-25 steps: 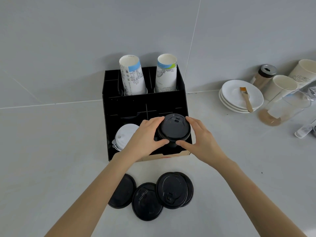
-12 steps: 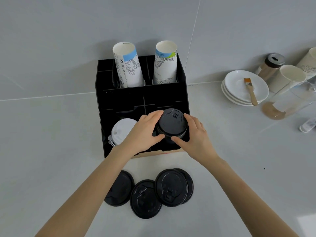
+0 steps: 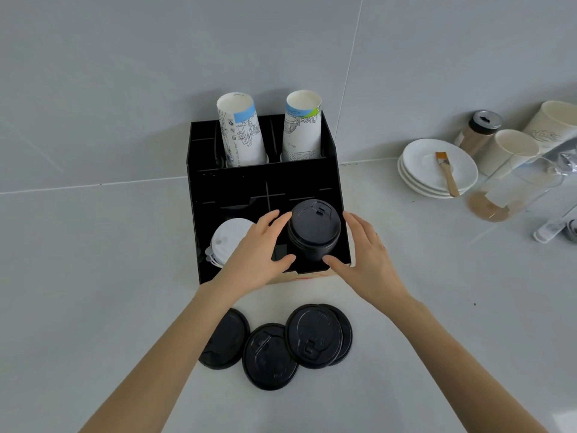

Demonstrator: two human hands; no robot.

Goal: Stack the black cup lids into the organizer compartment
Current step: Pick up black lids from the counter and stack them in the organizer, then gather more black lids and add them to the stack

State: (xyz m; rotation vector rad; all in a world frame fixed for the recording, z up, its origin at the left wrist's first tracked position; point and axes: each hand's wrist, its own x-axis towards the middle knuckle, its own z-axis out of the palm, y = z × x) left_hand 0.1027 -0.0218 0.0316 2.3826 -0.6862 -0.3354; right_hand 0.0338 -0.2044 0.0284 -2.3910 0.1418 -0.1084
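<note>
A black organizer (image 3: 265,179) stands on the counter against the wall. A stack of black lids (image 3: 313,232) sits in its front right compartment. My left hand (image 3: 256,254) holds the stack's left side, fingers on the top rim and thumb low by its base. My right hand (image 3: 365,260) is just right of the stack with fingers spread; a thin gap shows and only the thumb tip is near its base. Several loose black lids (image 3: 270,356) lie on the counter in front of the organizer, two of them overlapping (image 3: 313,335).
White lids (image 3: 229,239) fill the front left compartment. Two printed paper cup stacks (image 3: 240,129) rise from the back row. To the right are stacked white plates (image 3: 418,179) with a brush (image 3: 446,173), a shaker (image 3: 477,132), paper cups (image 3: 512,148) and a glass pitcher (image 3: 512,189).
The stack of black lids has sunk lower into the front right compartment. My right hand has drawn slightly away to the right; my left hand stays on the stack.
</note>
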